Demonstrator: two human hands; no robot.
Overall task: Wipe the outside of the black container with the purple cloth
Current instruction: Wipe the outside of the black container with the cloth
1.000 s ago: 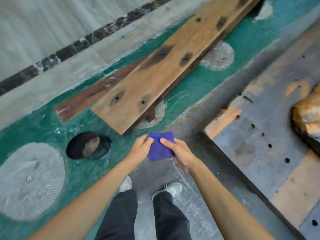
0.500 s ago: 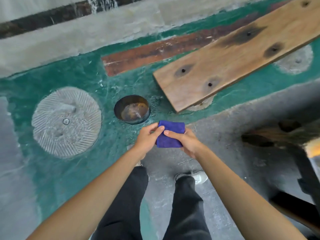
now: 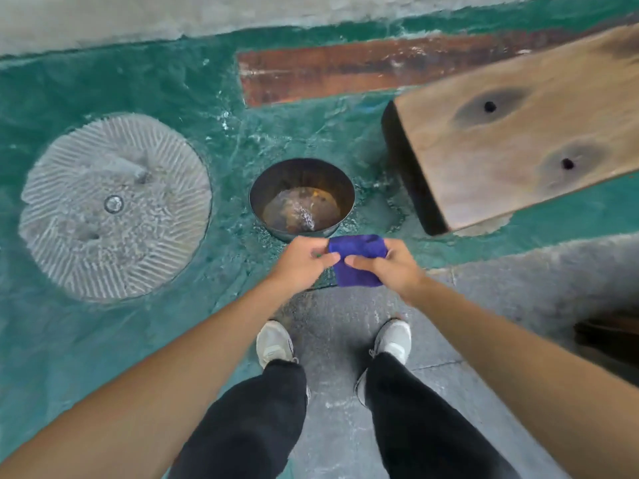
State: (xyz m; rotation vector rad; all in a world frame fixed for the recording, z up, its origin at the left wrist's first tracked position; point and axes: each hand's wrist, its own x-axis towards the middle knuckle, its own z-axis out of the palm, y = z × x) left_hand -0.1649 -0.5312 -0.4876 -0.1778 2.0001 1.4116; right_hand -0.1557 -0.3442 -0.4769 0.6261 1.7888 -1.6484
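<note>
Taking the black container (image 3: 302, 197) as our landmark, well to its left we see a round ribbed grey disc (image 3: 114, 206) set in the green floor (image 3: 86, 340), which has no part in the job. The container itself stands upright and open on that floor, with rusty brown residue in its bottom; only a thin strip of its outer wall shows at the near edge, so most of the surface we must wipe is hidden from above. Just on the near side of it our left hand (image 3: 300, 262) pinches the left edge of the purple cloth (image 3: 358, 260), and directly to the right our right hand (image 3: 394, 267) is closed around the other side, so both hands are clamped on the cloth, which looks folded into a small pad. The cloth is near the rim but not yet touching it. To do this step well, we judge one hand should steady the rim while the other presses the pad flat against the wall and works round it. Further right of the container, a wooden plank (image 3: 525, 133) overhangs the floor.
</note>
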